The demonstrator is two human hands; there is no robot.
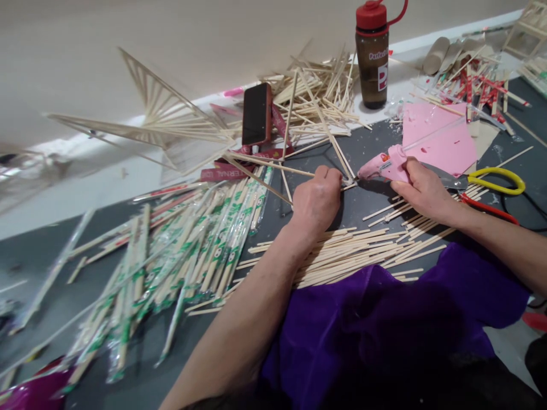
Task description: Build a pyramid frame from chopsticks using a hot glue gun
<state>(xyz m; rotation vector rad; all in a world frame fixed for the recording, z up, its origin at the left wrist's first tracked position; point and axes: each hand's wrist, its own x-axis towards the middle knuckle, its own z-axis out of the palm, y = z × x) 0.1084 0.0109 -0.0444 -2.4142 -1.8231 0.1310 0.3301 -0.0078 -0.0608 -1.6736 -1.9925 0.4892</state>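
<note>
My left hand [318, 196] is closed on a frame of joined wooden sticks [321, 114], near its lower corner. In my right hand [425, 191] is a pink glue gun [384, 164], a clear glue stick rising from its back. The gun's dark nozzle points left and meets, or nearly meets, the frame's corner beside my left fingers; I cannot tell if it touches. Loose wooden sticks [354, 256] lie below both hands, close to my body. Scissors [496, 179] with one yellow and one red handle lie just beyond my right wrist.
Wrapped chopsticks [205, 245] spread over the left side. Behind stand a stick structure [158, 119], a phone [256, 114] propped up, a stick pile [329, 85] and a red-capped bottle [372, 62]. Pink paper [440, 136] and red-wrapped sticks [482, 85] lie back right.
</note>
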